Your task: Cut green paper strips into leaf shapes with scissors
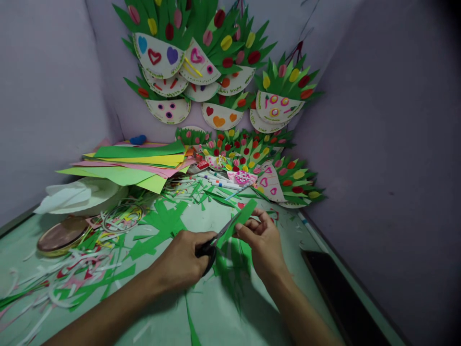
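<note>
Green, narrow paper strip (243,220): pinched at a slant between thumb and fingers of the right hand (264,238), above the middle of the pale green worktop (219,319). Left hand (185,259) closed around the handles of black-handled metal scissors (207,253); blades lie along the strip's left side, pointing far right. Cut depth: cannot tell. Far left: loose stack of green, yellow and pink paper sheets (137,158). Near left: tangled white, red and green paper scraps (81,269). Near right: black, flat rectangular object (340,293).
</note>
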The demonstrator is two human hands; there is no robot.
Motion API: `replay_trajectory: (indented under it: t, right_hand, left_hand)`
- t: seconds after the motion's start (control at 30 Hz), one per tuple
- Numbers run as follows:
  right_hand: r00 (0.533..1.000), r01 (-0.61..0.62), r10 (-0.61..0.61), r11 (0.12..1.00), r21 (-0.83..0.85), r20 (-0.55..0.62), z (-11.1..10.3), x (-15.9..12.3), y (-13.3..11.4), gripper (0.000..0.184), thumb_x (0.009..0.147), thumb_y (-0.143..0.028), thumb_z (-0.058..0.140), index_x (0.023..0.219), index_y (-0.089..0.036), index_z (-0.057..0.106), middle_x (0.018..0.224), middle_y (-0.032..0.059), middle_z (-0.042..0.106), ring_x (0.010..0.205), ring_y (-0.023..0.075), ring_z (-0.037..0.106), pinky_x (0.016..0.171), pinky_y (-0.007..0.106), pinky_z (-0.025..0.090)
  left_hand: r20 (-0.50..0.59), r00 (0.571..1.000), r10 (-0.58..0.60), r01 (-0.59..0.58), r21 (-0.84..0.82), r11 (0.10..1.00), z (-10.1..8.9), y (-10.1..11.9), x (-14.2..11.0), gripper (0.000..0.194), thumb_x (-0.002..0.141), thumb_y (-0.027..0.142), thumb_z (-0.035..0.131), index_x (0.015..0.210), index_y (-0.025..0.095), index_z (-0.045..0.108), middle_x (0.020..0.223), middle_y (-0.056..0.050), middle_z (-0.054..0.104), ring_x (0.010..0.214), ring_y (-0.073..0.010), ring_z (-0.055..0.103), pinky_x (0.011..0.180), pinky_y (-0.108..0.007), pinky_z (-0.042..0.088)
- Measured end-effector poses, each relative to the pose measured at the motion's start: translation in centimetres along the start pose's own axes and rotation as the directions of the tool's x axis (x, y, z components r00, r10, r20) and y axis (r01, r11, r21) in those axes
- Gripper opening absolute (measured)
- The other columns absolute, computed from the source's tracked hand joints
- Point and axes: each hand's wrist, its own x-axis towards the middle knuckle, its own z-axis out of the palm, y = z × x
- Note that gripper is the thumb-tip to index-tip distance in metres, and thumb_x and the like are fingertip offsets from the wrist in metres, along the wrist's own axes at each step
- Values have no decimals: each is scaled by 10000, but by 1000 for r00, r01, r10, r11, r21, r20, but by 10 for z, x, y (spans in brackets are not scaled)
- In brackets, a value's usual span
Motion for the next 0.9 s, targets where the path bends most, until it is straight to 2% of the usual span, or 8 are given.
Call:
replay_trajectory:
  t: [0.43,0.67,0.9]
  right_hand:
    - [1000,-1,1,1000,3,16,2,-1,5,392,565,-188,734,869,-198,488,538,-93,564,508,88,544,560,238,495]
    - [998,45,-41,997,69,-51,-3,3,1,403,569,-170,732,879,-204,477,586,-90,580,536,76,546,537,202,480]
    - [1000,25,-25,999,32,8,-1,0,8,405,564,-182,737,856,-201,457,553,-83,598,503,73,530,523,202,469]
  left_hand:
    - [-2,1000,-3,3,9,1000,-2,1,-1,187,718,160,479,770,112,653,641,-4,569,615,-123,492,553,-185,382]
    - [-1,1000,13,-13,45,999,-2,-1,-1,185,706,157,481,749,104,654,579,5,533,617,-125,495,558,-176,385]
    - [-29,999,23,-19,138,990,-3,-2,-2,230,691,141,461,801,113,661,589,21,540,617,-114,496,595,-170,391]
